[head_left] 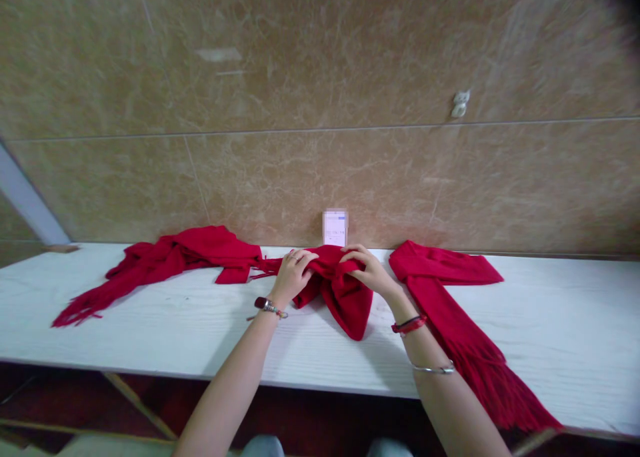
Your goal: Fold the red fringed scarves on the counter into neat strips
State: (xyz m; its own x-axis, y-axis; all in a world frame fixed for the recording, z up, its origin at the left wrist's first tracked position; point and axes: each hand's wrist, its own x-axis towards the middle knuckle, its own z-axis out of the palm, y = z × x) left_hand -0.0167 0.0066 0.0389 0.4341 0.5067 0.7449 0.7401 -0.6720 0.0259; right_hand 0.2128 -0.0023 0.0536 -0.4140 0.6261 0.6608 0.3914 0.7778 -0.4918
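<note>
Gripping bunched red fabric scarf (352, 305) in left hand (293, 277) and right hand (373, 272). Partly gathered into folds, apparently not yet finished.

At twelve o'clock from me, a phone (335, 227) shows the only writing I can pick out. A row of grey figures, seemingly set in pairs, crosses the lower half of its pale screen, too small and faint for me to read off. The tiny mark towards six o'clock and the bluish label near one o'clock are blurred past reading too.
</note>
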